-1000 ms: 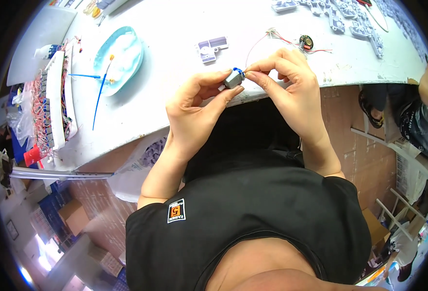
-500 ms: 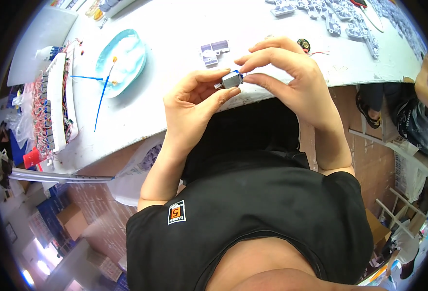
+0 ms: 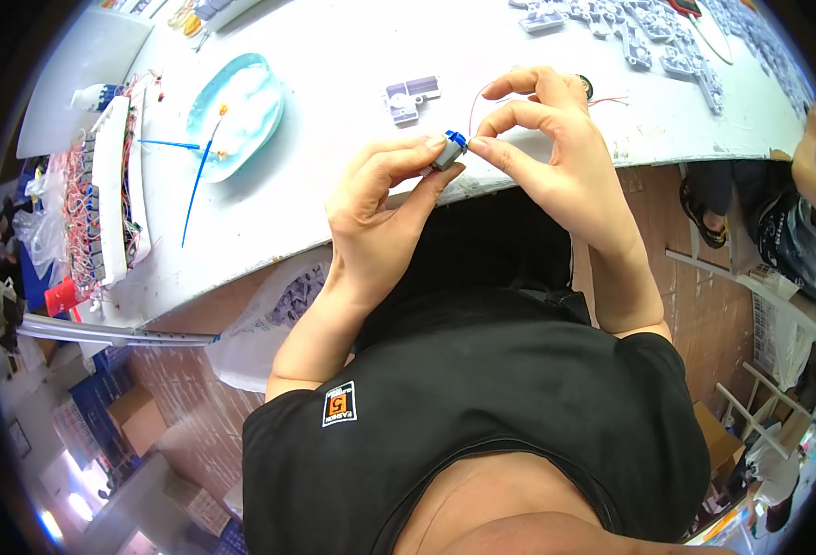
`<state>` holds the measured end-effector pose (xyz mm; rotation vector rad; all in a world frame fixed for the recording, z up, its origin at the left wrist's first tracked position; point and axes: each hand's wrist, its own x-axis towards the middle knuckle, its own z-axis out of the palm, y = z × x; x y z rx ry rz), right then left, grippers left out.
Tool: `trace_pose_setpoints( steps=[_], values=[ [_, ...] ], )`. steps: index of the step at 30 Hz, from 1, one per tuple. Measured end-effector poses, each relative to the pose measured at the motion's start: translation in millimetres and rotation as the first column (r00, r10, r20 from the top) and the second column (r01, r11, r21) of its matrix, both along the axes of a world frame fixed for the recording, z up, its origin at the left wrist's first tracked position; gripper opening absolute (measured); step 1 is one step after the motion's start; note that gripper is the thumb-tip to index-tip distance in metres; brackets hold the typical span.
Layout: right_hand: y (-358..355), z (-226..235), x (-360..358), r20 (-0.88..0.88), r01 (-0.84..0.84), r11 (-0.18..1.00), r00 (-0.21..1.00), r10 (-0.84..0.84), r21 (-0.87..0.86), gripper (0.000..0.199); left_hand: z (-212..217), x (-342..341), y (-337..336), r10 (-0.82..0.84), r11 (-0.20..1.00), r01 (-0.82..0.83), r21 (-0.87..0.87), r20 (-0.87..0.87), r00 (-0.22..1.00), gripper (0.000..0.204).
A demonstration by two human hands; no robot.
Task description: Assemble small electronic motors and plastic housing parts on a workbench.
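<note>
A small silver electric motor with a blue end cap (image 3: 451,151) sits between the thumb and fingers of my left hand (image 3: 376,203), over the table's front edge. Its blue end points up and away from me. Close beside that end, my right hand (image 3: 561,143) pinches with thumb and index finger, its other fingers curled above. A thin reddish wire (image 3: 472,109) rises from the pinch toward these fingers. Just beyond both hands, a grey plastic housing part (image 3: 412,98) lies on the white table (image 3: 325,83).
At left stands a light-blue dish (image 3: 195,109) of white paste, two blue sticks (image 3: 197,194) resting on it. Further left, a white tray (image 3: 110,199) borders several wired motors. Several grey housings (image 3: 602,18) lie far right. A partly hidden round black part (image 3: 587,88) lies beyond my right hand.
My left hand has turned the motor so its blue end tilts upward. My right hand has shifted slightly, and the thin wire now shows above its pinch.
</note>
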<state>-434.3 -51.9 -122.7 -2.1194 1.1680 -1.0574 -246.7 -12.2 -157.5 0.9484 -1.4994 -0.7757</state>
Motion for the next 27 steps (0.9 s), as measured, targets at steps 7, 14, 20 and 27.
trace_pose_setpoints(
  steps=[7,14,20,27],
  values=[
    [-12,-4,-12,0.120,0.035,0.999,0.992,-0.034,-0.013,0.016,15,2,0,-0.006,0.951,0.080,0.298,-0.240,0.971,0.026],
    [-11,2,-3,0.076,-0.031,0.994,0.996,0.039,-0.103,0.015,21,5,-1,0.000,0.915,0.109,0.389,-0.268,0.963,0.026],
    [-17,-4,-3,0.013,-0.102,0.990,0.994,0.104,-0.100,0.016,21,6,-2,-0.008,0.904,0.129,0.407,-0.286,0.958,0.026],
    [-20,-2,-2,0.023,-0.144,0.988,0.989,0.146,-0.059,0.017,17,11,-3,-0.046,0.903,0.196,0.383,-0.367,0.929,0.027]
  ],
)
